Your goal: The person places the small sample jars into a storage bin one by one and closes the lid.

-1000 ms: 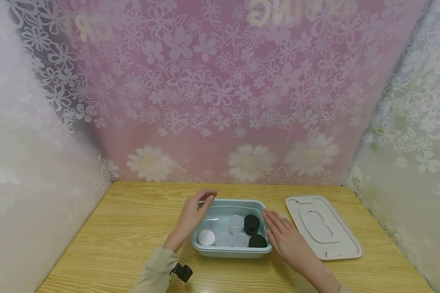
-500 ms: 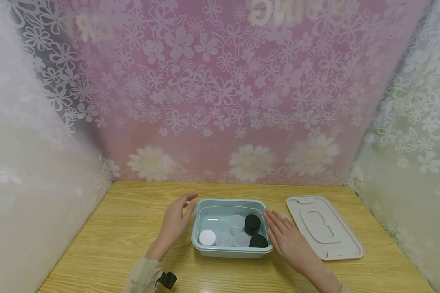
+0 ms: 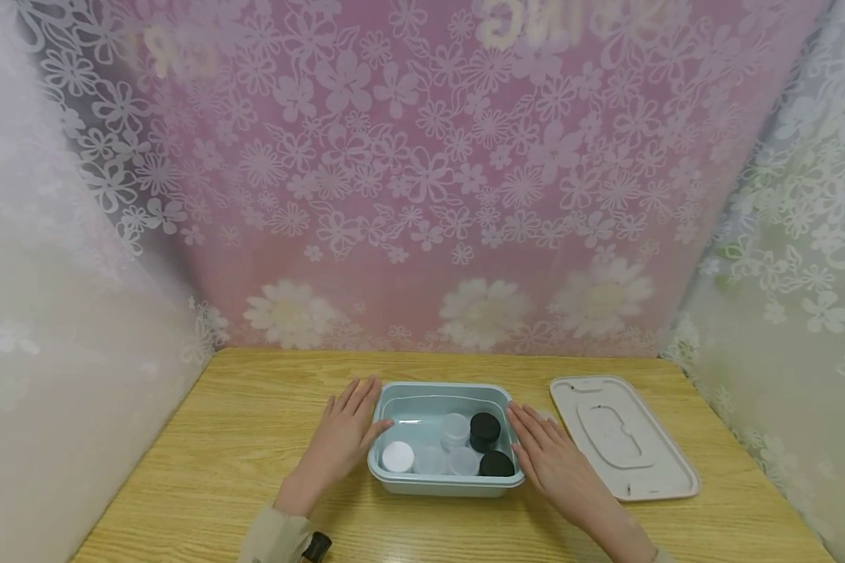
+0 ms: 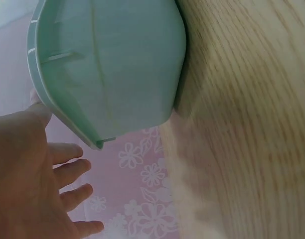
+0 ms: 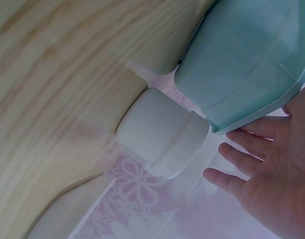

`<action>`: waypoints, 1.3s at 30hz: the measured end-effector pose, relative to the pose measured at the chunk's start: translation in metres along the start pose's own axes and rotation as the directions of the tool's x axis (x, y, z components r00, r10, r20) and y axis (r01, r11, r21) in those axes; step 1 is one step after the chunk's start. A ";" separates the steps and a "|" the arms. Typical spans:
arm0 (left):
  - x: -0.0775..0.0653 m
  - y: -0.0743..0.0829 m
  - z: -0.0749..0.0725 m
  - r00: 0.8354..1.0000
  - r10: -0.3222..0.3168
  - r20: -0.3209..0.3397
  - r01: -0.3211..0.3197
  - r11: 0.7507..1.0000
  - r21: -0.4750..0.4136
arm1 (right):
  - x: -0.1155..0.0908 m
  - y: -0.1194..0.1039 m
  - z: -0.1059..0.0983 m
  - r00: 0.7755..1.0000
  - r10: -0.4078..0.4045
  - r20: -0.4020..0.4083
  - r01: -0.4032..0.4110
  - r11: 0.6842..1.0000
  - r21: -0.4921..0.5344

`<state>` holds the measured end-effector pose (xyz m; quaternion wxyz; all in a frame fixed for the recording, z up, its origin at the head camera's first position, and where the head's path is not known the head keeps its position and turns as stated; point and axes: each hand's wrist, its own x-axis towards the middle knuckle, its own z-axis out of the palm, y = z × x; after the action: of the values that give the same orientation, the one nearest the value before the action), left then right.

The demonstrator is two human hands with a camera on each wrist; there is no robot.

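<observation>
The tub [image 3: 447,489] stands on the table [image 3: 246,438] between my hands; my left hand [image 3: 338,442] is spread, thumb at the left rim; my right hand [image 3: 556,469] lies at the right rim, fingers straight; neither grips anything; I judge the tub light, stiff and slick, heavier at the near side and right, where jars [image 3: 496,464] crowd; best held under both end rims, level, lest they slide; the lid [image 3: 651,469] lies to the right.

A pale blue tub [image 3: 444,488] is set upright, touched at opposite sides by the left hand [image 3: 338,438] and right hand [image 3: 559,473]. Inside, one white jar [image 3: 397,457], clear jars [image 3: 455,430] and black jars [image 3: 485,430] are held.
</observation>
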<state>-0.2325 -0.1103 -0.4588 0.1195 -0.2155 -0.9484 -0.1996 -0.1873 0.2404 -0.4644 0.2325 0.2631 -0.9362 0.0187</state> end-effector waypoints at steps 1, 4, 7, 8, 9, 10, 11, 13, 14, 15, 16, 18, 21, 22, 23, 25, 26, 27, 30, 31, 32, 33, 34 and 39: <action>-0.001 0.001 0.000 1.000 -0.004 0.013 0.004 1.000 0.007 | 0.000 0.000 0.000 1.000 0.000 -0.002 0.000 1.000 -0.002; -0.005 0.003 0.000 0.999 -0.012 0.045 0.010 1.000 0.028 | 0.000 0.000 0.000 1.000 -0.006 -0.012 0.006 1.000 -0.003; -0.007 0.005 0.000 0.999 -0.009 0.051 0.008 0.999 0.036 | 0.000 0.000 0.000 1.000 -0.004 -0.014 0.004 1.000 -0.001; -0.007 0.006 0.000 0.999 -0.011 0.052 0.008 0.999 0.044 | 0.000 -0.001 0.000 1.000 -0.003 -0.014 0.003 1.000 0.001; -0.007 0.007 0.000 0.999 -0.010 0.051 0.007 0.999 0.050 | 0.000 -0.001 0.000 1.000 -0.001 -0.014 0.001 1.000 0.003; -0.007 0.007 -0.001 0.999 -0.006 0.047 0.003 0.999 0.052 | 0.000 -0.001 0.000 1.000 0.000 -0.013 0.001 1.000 0.005; -0.007 0.008 -0.001 0.999 -0.005 0.047 0.003 0.998 0.055 | 0.000 -0.001 0.000 1.000 0.000 -0.012 0.000 1.000 0.007; -0.007 0.009 -0.002 0.999 -0.003 0.048 0.000 0.998 0.058 | -0.001 -0.001 -0.001 1.000 -0.001 -0.011 0.001 1.000 0.012; -0.007 0.010 -0.003 0.999 0.000 0.047 -0.002 0.998 0.058 | -0.001 -0.001 0.000 1.000 -0.001 -0.010 0.001 1.000 0.015; -0.007 0.011 -0.003 0.999 0.001 0.048 -0.003 0.998 0.056 | -0.001 -0.001 0.000 1.000 -0.002 -0.011 0.002 1.000 0.018; -0.007 0.011 -0.004 0.999 0.001 0.048 -0.003 0.999 0.050 | -0.001 0.000 0.000 1.000 -0.001 -0.013 0.002 1.000 0.023; -0.007 0.012 -0.005 0.998 -0.004 0.056 0.001 0.999 0.048 | 0.000 0.000 0.000 1.000 -0.005 -0.020 0.006 1.000 0.029; -0.008 0.012 -0.005 0.998 -0.009 0.062 0.007 0.999 0.039 | 0.001 0.001 0.000 0.999 -0.020 -0.040 0.023 0.998 0.058; -0.008 0.012 -0.005 0.998 -0.010 0.064 0.008 0.999 0.037 | 0.002 0.002 0.000 0.999 -0.025 -0.046 0.028 0.997 0.078; -0.008 0.012 -0.005 0.998 -0.011 0.064 0.008 0.999 0.037 | 0.002 0.003 -0.001 0.998 -0.029 -0.050 0.034 0.994 0.100; -0.008 0.012 -0.005 0.998 -0.011 0.064 0.008 0.999 0.036 | 0.004 0.007 -0.003 0.998 -0.023 -0.055 0.032 0.985 0.167; -0.008 0.012 -0.005 0.998 -0.013 0.066 0.010 0.999 0.035 | 0.005 0.009 -0.005 0.998 -0.013 -0.055 0.023 0.980 0.199; -0.008 0.012 -0.004 0.998 -0.013 0.068 0.011 0.999 0.036 | 0.005 0.011 -0.007 0.998 -0.002 -0.056 0.015 0.973 0.232; -0.008 0.011 -0.004 0.998 -0.012 0.069 0.010 0.999 0.035 | 0.005 0.022 -0.013 0.995 0.059 -0.081 -0.032 0.954 0.300; -0.008 0.011 -0.004 0.997 -0.013 0.070 0.010 0.999 0.033 | 0.005 0.026 -0.016 0.992 0.087 -0.090 -0.054 0.948 0.313; -0.008 0.011 -0.004 0.998 -0.012 0.068 0.010 1.000 0.027 | 0.004 0.030 -0.018 0.988 0.114 -0.107 -0.074 0.943 0.324; -0.008 0.011 -0.004 0.998 -0.011 0.066 0.010 1.000 0.023 | 0.003 0.034 -0.020 0.983 0.139 -0.123 -0.090 0.937 0.338; -0.008 0.011 -0.004 0.998 -0.011 0.065 0.009 1.000 0.018 | 0.002 0.038 -0.022 0.977 0.165 -0.135 -0.109 0.930 0.352; -0.008 0.010 -0.005 0.998 -0.009 0.057 0.009 1.000 0.006 | -0.005 0.053 -0.025 0.961 0.267 -0.078 -0.194 0.845 0.497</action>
<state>-0.2206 -0.1065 -0.4538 0.0920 -0.2166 -0.9529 -0.1912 -0.1992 0.2922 -0.4398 0.2222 0.1963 -0.9069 0.2995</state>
